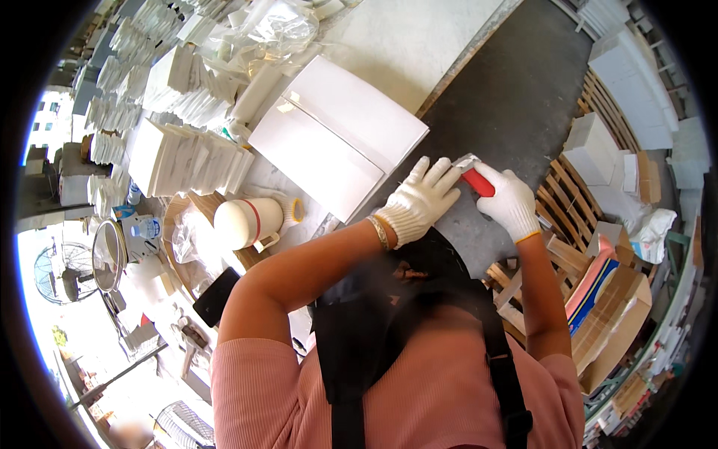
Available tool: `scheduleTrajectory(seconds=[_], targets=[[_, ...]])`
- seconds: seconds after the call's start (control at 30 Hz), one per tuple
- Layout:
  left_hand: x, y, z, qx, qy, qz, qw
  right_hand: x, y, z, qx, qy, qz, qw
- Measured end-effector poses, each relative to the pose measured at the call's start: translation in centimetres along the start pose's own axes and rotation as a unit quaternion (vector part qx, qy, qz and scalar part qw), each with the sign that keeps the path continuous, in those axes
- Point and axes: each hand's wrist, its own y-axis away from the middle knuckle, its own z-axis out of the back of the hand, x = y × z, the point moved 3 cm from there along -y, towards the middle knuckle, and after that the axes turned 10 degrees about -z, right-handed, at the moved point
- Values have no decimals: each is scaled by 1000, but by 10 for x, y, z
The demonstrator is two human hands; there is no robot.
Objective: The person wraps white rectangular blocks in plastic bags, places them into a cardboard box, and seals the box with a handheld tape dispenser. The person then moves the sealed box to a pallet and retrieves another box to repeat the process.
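My right hand, in a white knit glove, is closed round a red utility knife. The metal nose of the knife points toward my other hand. My left hand, gloved the same way, has its fingers stretched out and somewhat spread. Its fingertips come close to the knife's nose; whether they touch it I cannot tell. Just beyond my left hand, a flat white box lies on the table, with a seam across its top and small bits of tape at the seam's far end.
Several stacks of white slabs stand to the left. A cream jug with a red band and a black phone are by my left arm. Wooden pallets and an open cardboard box are to the right. Clear plastic wrap lies at the back.
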Motion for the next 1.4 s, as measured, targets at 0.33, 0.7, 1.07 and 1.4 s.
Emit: scheduleTrajectory(seconds=[0.33,0.7,1.07,1.4], targets=[[38,33,-19,-93,356,217,904,-113,2,-36,45,-104,12,994],[-16,123,-64,-76,527,340,776,-81,-52,66,109,-442,35,890],[2,170,94,-421,596,396,557,222,-139,145,321,-559,248,723],[30,178,68,-395,535,380,643,540,-164,150,392,-414,371,733]])
